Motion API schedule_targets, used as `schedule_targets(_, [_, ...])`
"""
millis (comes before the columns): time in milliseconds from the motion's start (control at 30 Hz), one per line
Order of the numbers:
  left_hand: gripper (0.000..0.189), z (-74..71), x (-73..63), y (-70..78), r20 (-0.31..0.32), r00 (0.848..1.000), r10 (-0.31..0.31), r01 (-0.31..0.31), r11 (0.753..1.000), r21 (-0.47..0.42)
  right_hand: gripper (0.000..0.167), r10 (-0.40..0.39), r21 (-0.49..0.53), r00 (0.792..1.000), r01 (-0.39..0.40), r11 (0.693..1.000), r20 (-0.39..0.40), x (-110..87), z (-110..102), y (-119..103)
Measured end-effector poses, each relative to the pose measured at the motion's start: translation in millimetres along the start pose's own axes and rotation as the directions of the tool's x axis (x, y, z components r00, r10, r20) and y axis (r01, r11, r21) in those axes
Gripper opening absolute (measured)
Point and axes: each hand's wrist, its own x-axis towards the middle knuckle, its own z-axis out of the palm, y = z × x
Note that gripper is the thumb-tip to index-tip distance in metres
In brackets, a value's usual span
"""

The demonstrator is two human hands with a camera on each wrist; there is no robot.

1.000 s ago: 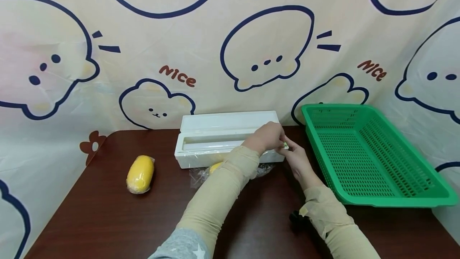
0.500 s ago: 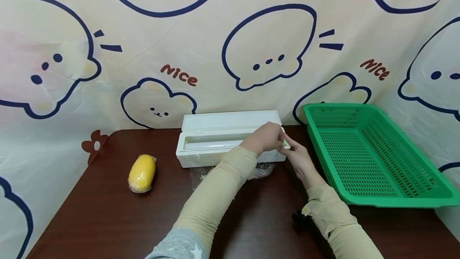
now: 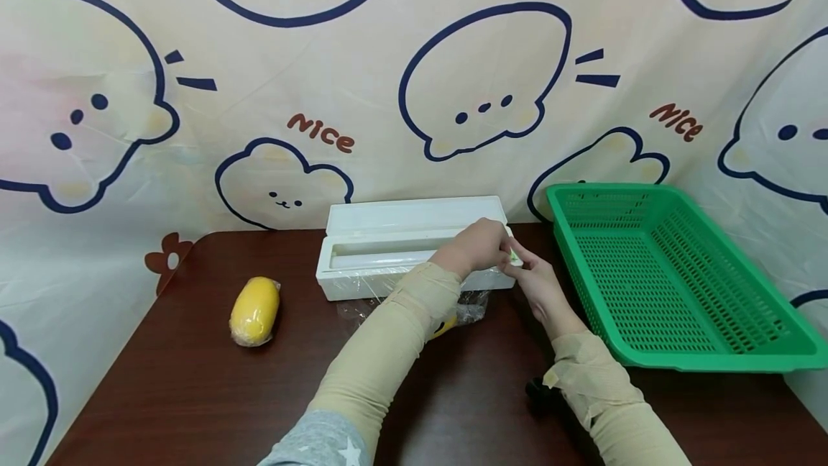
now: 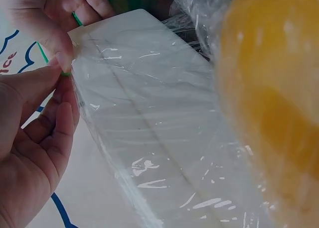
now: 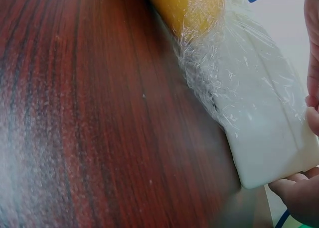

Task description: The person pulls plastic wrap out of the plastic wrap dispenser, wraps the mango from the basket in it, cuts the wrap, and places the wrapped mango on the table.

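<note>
A white cling film box (image 3: 362, 286) stands with its lid raised, the film roll (image 3: 388, 259) inside. Clear film runs from it down to a wrapped yellow oval thing (image 4: 274, 83) in front, mostly hidden by my left forearm in the head view. My left hand (image 3: 475, 247) is at the box's right end; thumb and fingertip pinch a small green piece (image 4: 66, 74) at its edge. My right hand (image 3: 540, 286) grips the box's right end, thumb and fingers at the corner (image 5: 296, 193).
Another wrapped yellow oval thing (image 3: 255, 311) lies on the dark table (image 3: 194, 394) at the left. A green basket (image 3: 711, 362) stands at the right. A patterned cloth (image 3: 362, 78) hangs behind the table. A small black thing (image 3: 542, 390) is beside my right wrist.
The yellow thing in film has shifted from the left side of my left forearm to its right side, nearer me. Both hands stay at the box's right end.
</note>
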Motion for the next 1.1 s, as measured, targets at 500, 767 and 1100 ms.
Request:
schedule_targets(500, [0.029,0.0,-0.3,0.2,-0.004,1.0,-0.006,0.006,1.0,0.009,0.064,-0.005,-0.001,1.0,0.005,1.0,-0.004,0.2,-0.1,-1.8])
schedule_targets(767, [0.021,-1.3,-1.0,0.5,0.003,1.0,-0.008,0.008,1.0,0.018,0.064,-0.003,-0.004,1.0,0.003,1.0,0.0,-0.7,-0.7,-1.5])
schedule_targets(1100, [0.021,-0.6,-1.0,0.3,0.0,1.0,-0.002,0.002,1.0,0.022,0.063,0.014,-0.006,1.0,-0.014,1.0,-0.012,0.0,-0.5,-1.1])
